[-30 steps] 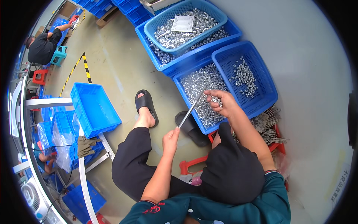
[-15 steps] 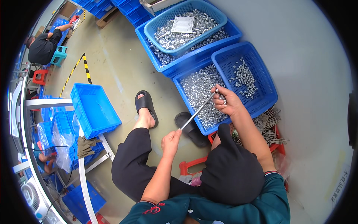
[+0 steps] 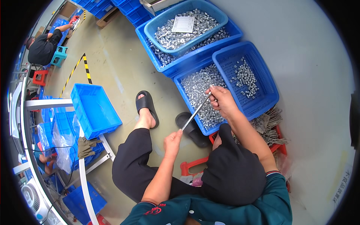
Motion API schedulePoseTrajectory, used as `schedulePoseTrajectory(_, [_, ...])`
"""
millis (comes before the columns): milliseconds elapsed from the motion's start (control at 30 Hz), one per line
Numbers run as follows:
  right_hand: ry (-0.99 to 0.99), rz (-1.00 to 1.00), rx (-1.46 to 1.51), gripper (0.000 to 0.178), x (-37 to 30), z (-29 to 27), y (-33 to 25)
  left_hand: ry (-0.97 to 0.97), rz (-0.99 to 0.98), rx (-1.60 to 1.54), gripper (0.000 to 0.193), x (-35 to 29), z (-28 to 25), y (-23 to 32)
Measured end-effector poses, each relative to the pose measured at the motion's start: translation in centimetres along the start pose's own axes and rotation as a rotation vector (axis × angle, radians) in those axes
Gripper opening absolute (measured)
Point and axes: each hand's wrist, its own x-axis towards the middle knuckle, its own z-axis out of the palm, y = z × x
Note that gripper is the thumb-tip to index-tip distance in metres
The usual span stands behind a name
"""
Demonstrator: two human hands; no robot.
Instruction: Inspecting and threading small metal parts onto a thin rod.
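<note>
My left hand (image 3: 172, 143) is closed around the near end of a thin metal rod (image 3: 194, 114). The rod slants up and away to the right. At its far end my right hand (image 3: 224, 102) has its fingers bent in a pinch, with small shiny metal pieces partly hidden among them. Beneath that hand, a blue basket (image 3: 189, 108) holds a heap of small silvery cylindrical metal parts (image 3: 200, 84). A second blue mesh basket (image 3: 267, 77) overlaps its right side, with a smaller pile of ring-like metal pieces (image 3: 245, 78) inside.
Beyond, a light-blue basket (image 3: 149, 33) of metal parts sits in a larger blue crate (image 3: 165, 68). Metal rods (image 3: 268, 127) fill a red container beside my right knee. At left, a blue bin (image 3: 96, 108) rests on a white frame (image 3: 84, 180). Another person (image 3: 45, 48) sits far left.
My right hand has moved slightly left and down along the rod, covering less of the mesh basket. My left hand has barely shifted.
</note>
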Motion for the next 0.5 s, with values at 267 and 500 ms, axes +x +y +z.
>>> schedulePoseTrajectory(267, [-0.199, 0.244, -0.141, 0.034, -0.7, 0.5, 1.5, -0.014, -0.06, -0.161, 0.043, 0.7, 0.5, -0.3])
schedulePoseTrajectory(500, [-0.111, 0.252, 0.265, 0.025, 1.1, -2.1, 1.2, 0.004, -0.052, -0.092, 0.043, 0.7, -0.3, -0.4])
